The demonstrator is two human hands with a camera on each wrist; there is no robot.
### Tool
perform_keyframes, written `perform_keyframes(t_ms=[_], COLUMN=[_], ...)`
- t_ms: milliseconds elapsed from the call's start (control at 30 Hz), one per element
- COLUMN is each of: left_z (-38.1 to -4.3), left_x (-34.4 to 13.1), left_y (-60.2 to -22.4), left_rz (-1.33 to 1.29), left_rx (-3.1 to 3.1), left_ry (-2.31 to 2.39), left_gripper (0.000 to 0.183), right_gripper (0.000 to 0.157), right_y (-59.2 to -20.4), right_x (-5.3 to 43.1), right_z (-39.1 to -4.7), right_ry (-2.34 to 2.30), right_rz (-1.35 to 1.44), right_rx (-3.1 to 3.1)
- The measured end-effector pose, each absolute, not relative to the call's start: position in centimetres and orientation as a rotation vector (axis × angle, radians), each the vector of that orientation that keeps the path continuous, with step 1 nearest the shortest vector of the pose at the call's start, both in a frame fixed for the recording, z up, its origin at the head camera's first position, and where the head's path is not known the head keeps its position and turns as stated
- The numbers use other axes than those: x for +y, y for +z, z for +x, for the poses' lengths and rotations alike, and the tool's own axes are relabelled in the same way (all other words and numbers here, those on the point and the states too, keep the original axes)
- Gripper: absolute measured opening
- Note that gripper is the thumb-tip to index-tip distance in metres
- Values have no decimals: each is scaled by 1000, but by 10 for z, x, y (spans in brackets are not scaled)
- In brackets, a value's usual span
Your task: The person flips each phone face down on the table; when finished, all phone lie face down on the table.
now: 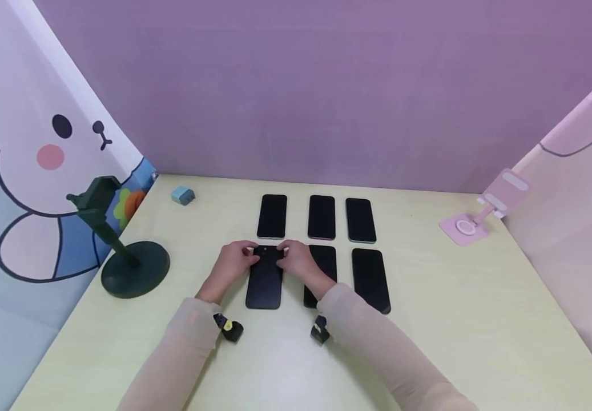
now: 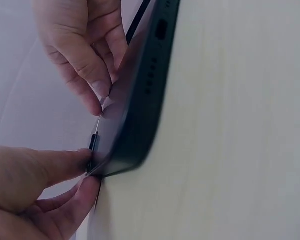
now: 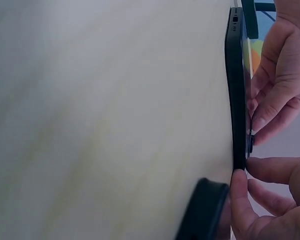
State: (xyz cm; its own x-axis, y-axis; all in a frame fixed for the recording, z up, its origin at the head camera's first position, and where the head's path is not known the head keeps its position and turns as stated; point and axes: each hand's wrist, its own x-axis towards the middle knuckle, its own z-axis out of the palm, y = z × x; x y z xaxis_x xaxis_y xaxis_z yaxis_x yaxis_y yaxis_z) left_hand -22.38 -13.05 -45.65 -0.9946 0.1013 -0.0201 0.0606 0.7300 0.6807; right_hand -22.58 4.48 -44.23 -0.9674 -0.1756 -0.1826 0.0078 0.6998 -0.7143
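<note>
In the head view a dark smartphone [image 1: 265, 285] lies on the table with its back and camera facing up. My left hand [image 1: 231, 264] pinches its upper left corner between thumb and fingers. At the upper right corner my right hand [image 1: 299, 260] does the same. The phone's dark bottom edge [image 2: 161, 30], with its charging port and speaker holes, shows in the left wrist view. Seen from the right wrist, its long side edge [image 3: 235, 85] runs down to the thumb and finger of my right hand [image 3: 277, 200]. My right forearm partly covers a neighbouring phone [image 1: 321, 262].
More phones lie screen up: one at front right [image 1: 371, 279] and a back row, left [image 1: 272, 217], middle [image 1: 321, 217] and right [image 1: 361, 220]. A dark green stand [image 1: 135, 268] is at left, a blue charger [image 1: 183, 195] behind it, a pink phone stand [image 1: 472, 227] at right.
</note>
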Motion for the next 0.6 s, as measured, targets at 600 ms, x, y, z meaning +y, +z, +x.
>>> perform_keyframes(t_ms=[600], left_z=[-223], left_x=[-56], left_y=[-445], left_rz=[347], left_rx=[2737], left_ry=[1168], left_gripper=[32], right_gripper=[33], right_y=[-432], right_x=[131], right_z=[-221], right_ry=[-1002], right_rz=[-214], right_rx=[2809])
